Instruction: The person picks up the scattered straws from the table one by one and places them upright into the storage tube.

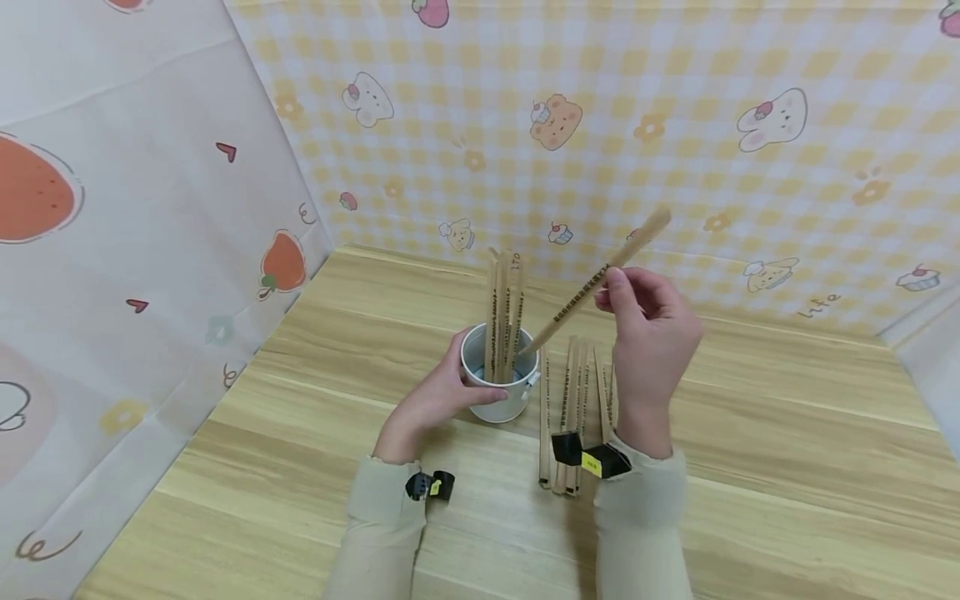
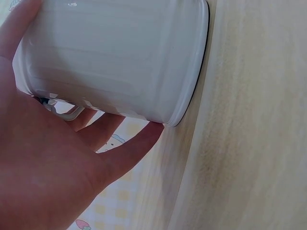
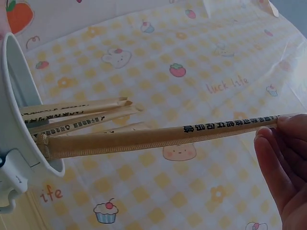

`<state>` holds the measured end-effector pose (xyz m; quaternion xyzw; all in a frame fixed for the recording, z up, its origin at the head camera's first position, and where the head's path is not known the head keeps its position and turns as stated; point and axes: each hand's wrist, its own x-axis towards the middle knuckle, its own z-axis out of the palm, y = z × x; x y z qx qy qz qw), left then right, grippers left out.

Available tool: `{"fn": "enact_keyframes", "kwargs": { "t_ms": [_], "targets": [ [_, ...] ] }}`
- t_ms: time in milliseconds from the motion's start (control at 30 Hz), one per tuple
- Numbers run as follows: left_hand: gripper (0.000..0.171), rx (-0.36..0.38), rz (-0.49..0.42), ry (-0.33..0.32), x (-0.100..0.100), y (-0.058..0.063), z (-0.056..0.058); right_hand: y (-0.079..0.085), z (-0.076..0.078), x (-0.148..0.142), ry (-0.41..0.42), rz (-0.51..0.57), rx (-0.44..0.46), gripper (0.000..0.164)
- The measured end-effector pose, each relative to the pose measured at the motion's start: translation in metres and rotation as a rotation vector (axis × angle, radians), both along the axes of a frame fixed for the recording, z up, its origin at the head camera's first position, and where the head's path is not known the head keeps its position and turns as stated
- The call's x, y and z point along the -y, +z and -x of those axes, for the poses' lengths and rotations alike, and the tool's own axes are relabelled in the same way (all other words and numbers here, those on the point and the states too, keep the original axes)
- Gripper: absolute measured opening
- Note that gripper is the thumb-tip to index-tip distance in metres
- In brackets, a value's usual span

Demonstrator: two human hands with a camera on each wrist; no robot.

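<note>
My left hand holds a small white metal bucket, its thumb along the near side and its fingers round the far side. Several straws in brown paper wrappers stand upright inside the bucket. Between thumb and forefinger, my right hand pinches another paper-wrapped straw with dark printing. That straw slants down to the left, its lower end just inside the bucket's rim. In the right wrist view, the straw's end overlaps the rim. The left wrist view has the bucket's side close up, its base near the table.
More wrapped straws lie on the wood-grain table to the right of the bucket, partly hidden by the right forearm. A checked cloth rises behind the table, and a white printed cloth hangs at the left.
</note>
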<state>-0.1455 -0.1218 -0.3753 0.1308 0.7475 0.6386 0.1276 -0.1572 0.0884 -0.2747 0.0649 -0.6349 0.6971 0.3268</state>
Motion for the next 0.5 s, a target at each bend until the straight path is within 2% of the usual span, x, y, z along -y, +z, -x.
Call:
{"fn": "enact_keyframes", "kwargs": {
  "t_ms": [133,267,500],
  "targets": [
    [0.092,0.0,0.017,0.003,0.0,0.001,0.0,-0.007,0.005,0.003,-0.007,-0.099,0.033,0.02],
    [0.094,0.007,0.036,0.01,0.0,0.001,0.0,-0.022,0.016,0.004,-0.004,-0.228,0.09,0.025],
    [0.096,-0.038,0.062,0.067,0.002,-0.028,0.01,-0.043,0.028,0.013,0.024,-0.43,0.13,0.029]
  ]
}}
